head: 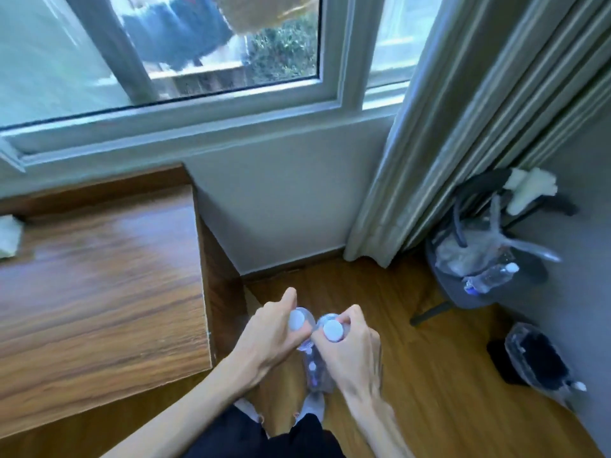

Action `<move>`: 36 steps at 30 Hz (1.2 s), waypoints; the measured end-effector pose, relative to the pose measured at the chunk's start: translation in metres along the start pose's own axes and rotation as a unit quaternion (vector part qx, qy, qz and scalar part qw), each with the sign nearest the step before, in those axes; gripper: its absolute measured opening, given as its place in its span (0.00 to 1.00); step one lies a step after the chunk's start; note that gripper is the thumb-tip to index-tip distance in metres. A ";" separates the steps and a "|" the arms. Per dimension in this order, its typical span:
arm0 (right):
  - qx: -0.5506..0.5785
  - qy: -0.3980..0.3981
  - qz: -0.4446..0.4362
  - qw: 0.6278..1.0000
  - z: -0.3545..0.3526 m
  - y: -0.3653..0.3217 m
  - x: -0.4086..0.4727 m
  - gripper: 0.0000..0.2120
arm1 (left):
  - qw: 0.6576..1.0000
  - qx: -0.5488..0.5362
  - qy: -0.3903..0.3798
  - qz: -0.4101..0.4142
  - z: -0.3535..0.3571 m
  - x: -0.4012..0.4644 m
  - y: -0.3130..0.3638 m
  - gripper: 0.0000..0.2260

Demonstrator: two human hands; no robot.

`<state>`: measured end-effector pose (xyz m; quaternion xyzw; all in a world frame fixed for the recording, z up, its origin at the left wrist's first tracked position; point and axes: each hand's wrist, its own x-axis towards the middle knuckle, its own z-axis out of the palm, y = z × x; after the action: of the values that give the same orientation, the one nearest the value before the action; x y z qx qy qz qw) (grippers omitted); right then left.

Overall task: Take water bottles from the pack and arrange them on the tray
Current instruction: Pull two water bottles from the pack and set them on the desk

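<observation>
My left hand (pixel 264 338) grips the neck of a clear water bottle with a white cap (pixel 296 319). My right hand (pixel 350 352) grips a second clear bottle, its white cap (pixel 333 330) showing between my fingers. Both bottles hang upright, side by side and touching, over the wooden floor just right of the desk corner. Below them, between my hands, lies the plastic-wrapped pack of bottles (pixel 315 375), mostly hidden. No tray is in view.
A wooden desk (pixel 99 292) fills the left, with a pale cloth (pixel 8 236) at its far left edge. A grey bin (pixel 479 276) holding plastic and an empty bottle stands at right under the curtain (pixel 446 143). A wrapped dark item (pixel 535 361) lies on the floor.
</observation>
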<state>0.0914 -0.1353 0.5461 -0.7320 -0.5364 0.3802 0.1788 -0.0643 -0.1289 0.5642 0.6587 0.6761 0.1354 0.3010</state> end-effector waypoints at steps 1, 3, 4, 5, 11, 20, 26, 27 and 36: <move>-0.002 0.011 -0.037 0.999 -0.001 -0.013 -0.004 0.15 | 1.000 -0.006 0.012 -0.016 -0.014 -0.006 0.000 0.15; -0.008 0.028 -0.132 0.991 -0.006 -0.055 -0.019 0.16 | 0.997 -0.010 0.071 -0.009 -0.043 -0.018 -0.010 0.14; -0.012 0.035 -0.171 0.985 -0.007 -0.077 -0.028 0.16 | 0.995 -0.014 0.099 -0.012 -0.060 -0.024 -0.017 0.14; -0.019 0.033 -0.200 0.979 -0.004 -0.094 -0.036 0.17 | 0.993 -0.020 0.119 -0.017 -0.078 -0.031 -0.022 0.14; -0.030 0.022 -0.283 0.959 0.043 -0.194 -0.073 0.18 | 0.973 -0.018 0.223 -0.051 -0.169 -0.086 -0.078 0.14; -0.029 -0.111 -0.379 0.918 0.181 -0.317 -0.144 0.16 | 0.932 -0.014 0.325 -0.160 -0.277 -0.189 -0.204 0.14; -0.044 -0.192 -0.444 0.874 0.271 -0.377 -0.186 0.21 | 0.900 -0.011 0.363 -0.241 -0.321 -0.246 -0.281 0.16; -0.046 -0.206 -0.447 0.869 0.284 -0.385 -0.191 0.21 | 0.896 -0.007 0.365 -0.254 -0.328 -0.253 -0.293 0.15; -0.048 -0.262 -0.431 0.862 0.386 -0.443 -0.221 0.20 | 0.882 -0.009 0.351 -0.315 -0.378 -0.283 -0.399 0.14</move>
<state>-0.5148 -0.2359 0.6736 -0.3085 -0.8430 0.4171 0.1423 -0.6224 -0.3611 0.6930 0.3173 0.9082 0.2620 0.0771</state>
